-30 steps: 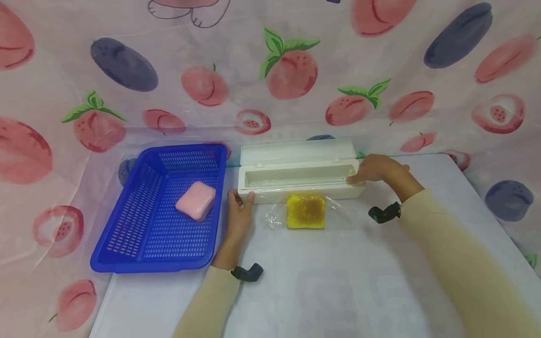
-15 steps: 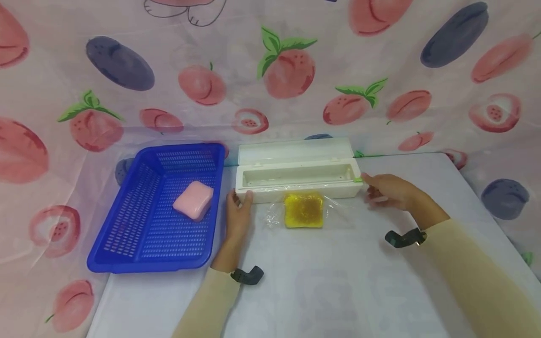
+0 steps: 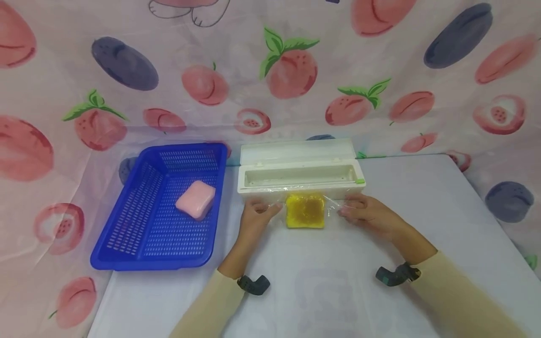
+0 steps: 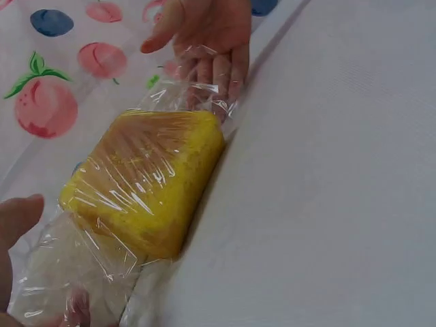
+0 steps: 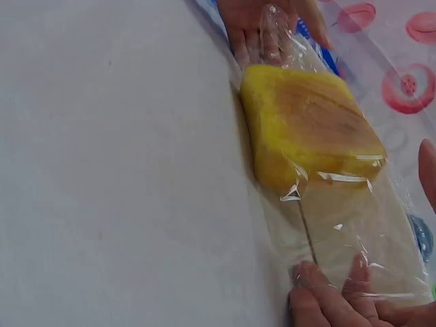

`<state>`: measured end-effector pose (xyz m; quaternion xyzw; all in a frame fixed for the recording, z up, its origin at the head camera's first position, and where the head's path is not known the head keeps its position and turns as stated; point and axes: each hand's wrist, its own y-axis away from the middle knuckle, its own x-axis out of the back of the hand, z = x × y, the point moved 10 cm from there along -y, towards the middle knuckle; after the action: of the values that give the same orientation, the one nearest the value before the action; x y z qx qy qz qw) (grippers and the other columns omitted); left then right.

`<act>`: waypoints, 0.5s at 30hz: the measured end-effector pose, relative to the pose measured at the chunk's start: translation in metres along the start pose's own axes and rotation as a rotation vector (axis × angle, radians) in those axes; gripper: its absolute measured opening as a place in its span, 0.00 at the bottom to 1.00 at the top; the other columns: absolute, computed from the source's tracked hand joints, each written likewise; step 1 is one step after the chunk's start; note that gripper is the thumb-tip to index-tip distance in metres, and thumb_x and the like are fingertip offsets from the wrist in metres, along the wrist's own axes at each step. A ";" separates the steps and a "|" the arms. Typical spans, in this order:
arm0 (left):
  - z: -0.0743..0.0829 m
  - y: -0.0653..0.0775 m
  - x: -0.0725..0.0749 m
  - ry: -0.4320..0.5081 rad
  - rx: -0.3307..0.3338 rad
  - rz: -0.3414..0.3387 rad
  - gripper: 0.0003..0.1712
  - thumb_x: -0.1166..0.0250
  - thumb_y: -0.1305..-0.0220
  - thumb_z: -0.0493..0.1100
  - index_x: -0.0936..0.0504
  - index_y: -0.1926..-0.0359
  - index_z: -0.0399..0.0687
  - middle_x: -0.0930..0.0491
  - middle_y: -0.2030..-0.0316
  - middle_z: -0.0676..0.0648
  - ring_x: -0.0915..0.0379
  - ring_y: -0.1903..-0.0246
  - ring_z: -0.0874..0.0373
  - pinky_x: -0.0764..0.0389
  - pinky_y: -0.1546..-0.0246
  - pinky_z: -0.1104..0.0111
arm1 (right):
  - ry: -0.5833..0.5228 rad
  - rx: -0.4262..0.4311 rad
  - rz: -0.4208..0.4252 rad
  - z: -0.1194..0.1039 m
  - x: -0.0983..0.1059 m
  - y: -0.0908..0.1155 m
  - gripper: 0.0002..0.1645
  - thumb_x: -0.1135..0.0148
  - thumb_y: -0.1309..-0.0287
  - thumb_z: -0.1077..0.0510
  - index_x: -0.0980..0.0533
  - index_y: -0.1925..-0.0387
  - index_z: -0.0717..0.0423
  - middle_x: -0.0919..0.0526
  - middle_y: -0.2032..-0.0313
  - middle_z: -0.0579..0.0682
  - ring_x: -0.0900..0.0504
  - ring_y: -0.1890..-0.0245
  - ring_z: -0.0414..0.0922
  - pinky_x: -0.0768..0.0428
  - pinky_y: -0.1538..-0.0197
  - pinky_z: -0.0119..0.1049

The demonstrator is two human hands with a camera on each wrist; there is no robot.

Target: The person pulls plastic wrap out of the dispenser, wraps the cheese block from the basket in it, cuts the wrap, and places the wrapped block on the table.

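A yellow, bread-slice-shaped block (image 3: 305,211) with a brown top lies on the table in front of a white cling film dispenser (image 3: 242,183). Clear cling film (image 5: 361,225) drapes over the block and stretches out past both its sides. My left hand (image 3: 256,217) is at the film's left end, fingers extended under it and thumb apart. At the right end, my right hand (image 3: 369,216) has its fingers under the film, its thumb also spread away. The dispenser's lid (image 3: 297,151) stands raised, and a green slider (image 3: 359,181) sits at the right of its front edge.
A blue perforated basket (image 3: 156,265) stands to the left, holding a pink rounded block (image 3: 196,200). Behind the table (image 3: 321,291) hangs a fruit-print cloth (image 3: 296,117). Each wrist carries a black camera mount.
My right hand has left the dispenser's right end and come down to the film's right side. My left hand has moved from the dispenser's left corner to the film's left end.
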<state>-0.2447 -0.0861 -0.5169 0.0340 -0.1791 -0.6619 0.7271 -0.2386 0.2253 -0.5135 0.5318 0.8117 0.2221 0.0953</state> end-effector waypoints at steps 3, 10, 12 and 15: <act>-0.002 -0.008 -0.007 -0.046 -0.004 -0.055 0.31 0.26 0.42 0.60 0.20 0.48 0.42 0.20 0.54 0.45 0.26 0.54 0.52 0.22 0.53 0.63 | -0.028 0.018 0.012 0.000 -0.010 -0.007 0.43 0.34 0.33 0.54 0.42 0.26 0.67 0.18 0.61 0.39 0.21 0.57 0.36 0.21 0.50 0.28; 0.001 -0.016 -0.012 -0.016 -0.034 -0.151 0.14 0.27 0.40 0.53 0.15 0.66 0.47 0.17 0.62 0.51 0.26 0.58 0.56 0.26 0.57 0.67 | 0.057 0.016 0.132 0.000 -0.016 -0.021 0.34 0.27 0.40 0.50 0.27 0.40 0.64 0.23 0.61 0.44 0.25 0.59 0.43 0.21 0.57 0.33; 0.004 -0.016 -0.014 -0.014 -0.061 -0.178 0.14 0.27 0.40 0.51 0.16 0.69 0.46 0.17 0.64 0.51 0.26 0.60 0.56 0.26 0.59 0.67 | 0.094 0.018 0.156 -0.002 -0.018 -0.023 0.31 0.25 0.43 0.49 0.26 0.46 0.63 0.23 0.62 0.44 0.25 0.60 0.44 0.21 0.59 0.33; 0.002 -0.015 -0.018 -0.011 -0.058 -0.220 0.13 0.27 0.40 0.49 0.19 0.69 0.45 0.18 0.68 0.50 0.25 0.64 0.56 0.25 0.63 0.68 | 0.131 0.025 0.169 -0.007 -0.023 -0.025 0.28 0.23 0.45 0.49 0.26 0.53 0.61 0.24 0.67 0.46 0.26 0.65 0.46 0.23 0.64 0.34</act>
<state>-0.2611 -0.0703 -0.5229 0.0289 -0.1591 -0.7429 0.6496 -0.2526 0.1944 -0.5205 0.5838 0.7712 0.2534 0.0161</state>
